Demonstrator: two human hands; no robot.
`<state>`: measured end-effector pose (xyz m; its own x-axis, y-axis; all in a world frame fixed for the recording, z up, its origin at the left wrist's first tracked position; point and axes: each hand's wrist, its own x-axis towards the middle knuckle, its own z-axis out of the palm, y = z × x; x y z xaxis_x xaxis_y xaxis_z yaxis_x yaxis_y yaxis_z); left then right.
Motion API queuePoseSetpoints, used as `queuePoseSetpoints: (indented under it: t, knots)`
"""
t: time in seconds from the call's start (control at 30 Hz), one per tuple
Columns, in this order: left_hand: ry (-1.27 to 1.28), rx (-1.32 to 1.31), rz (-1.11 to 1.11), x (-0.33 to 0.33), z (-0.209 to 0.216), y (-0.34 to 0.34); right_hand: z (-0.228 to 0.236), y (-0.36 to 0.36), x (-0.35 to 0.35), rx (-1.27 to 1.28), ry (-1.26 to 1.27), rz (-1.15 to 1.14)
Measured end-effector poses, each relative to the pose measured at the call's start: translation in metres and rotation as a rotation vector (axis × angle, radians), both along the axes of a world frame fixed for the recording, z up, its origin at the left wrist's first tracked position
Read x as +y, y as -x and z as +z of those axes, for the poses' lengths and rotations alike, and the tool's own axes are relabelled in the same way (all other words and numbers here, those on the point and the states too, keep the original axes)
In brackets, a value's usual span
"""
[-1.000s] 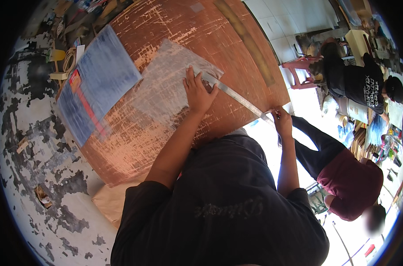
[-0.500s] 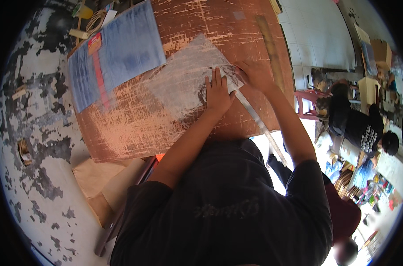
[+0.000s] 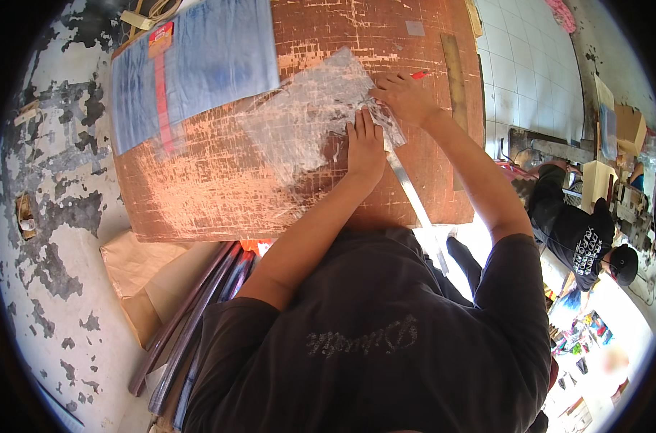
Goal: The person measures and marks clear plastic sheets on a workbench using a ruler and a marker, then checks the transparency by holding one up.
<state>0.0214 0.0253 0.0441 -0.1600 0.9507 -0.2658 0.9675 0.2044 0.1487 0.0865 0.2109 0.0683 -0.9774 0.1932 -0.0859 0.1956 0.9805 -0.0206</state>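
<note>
My left hand (image 3: 366, 151) lies with its fingers stretched out, pressing on a crumpled clear plastic sheet (image 3: 299, 119) and the upper end of a long metal ruler (image 3: 411, 191). The ruler slants down and right past the board's near edge. Just right of the left hand, my right hand (image 3: 411, 101) is closed with its fingertips by the sheet's upper right edge. A slim tool with a red end (image 3: 420, 74) sticks out behind its knuckles; its tip is hidden by the fingers. Beneath everything is a scratched brown board (image 3: 191, 195).
A blue sheet (image 3: 212, 58) with a red strip (image 3: 162, 101) lies at the board's far left. A flat brown ruler (image 3: 454, 79) rests near the right edge. Dark rolls (image 3: 187, 325) and brown paper (image 3: 133, 274) lean below left. Another person (image 3: 580, 231) is at the right.
The right hand has shifted slightly up along the sheet, and the red end of its tool now shows. The left hand still presses down. The view has turned a little.
</note>
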Motion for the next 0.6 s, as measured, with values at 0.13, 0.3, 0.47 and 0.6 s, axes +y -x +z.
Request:
queuePoseSetpoints:
  t: [0.13, 0.3, 0.47, 0.6]
  knots:
    - [0.030, 0.061, -0.028, 0.004, 0.002, -0.003, 0.002, -0.002, 0.005, 0.001, -0.034, 0.034]
    - [0.038, 0.120, -0.032, 0.004, -0.001, -0.004, 0.013, 0.006, 0.007, -0.046, -0.035, 0.082]
    - [0.053, 0.082, -0.035, 0.005, 0.003, -0.003, 0.020, 0.007, 0.011, -0.090, -0.010, 0.089]
    - [0.053, 0.091, -0.039, 0.006, 0.005, -0.004, 0.009, 0.004, 0.009, -0.039, -0.039, 0.103]
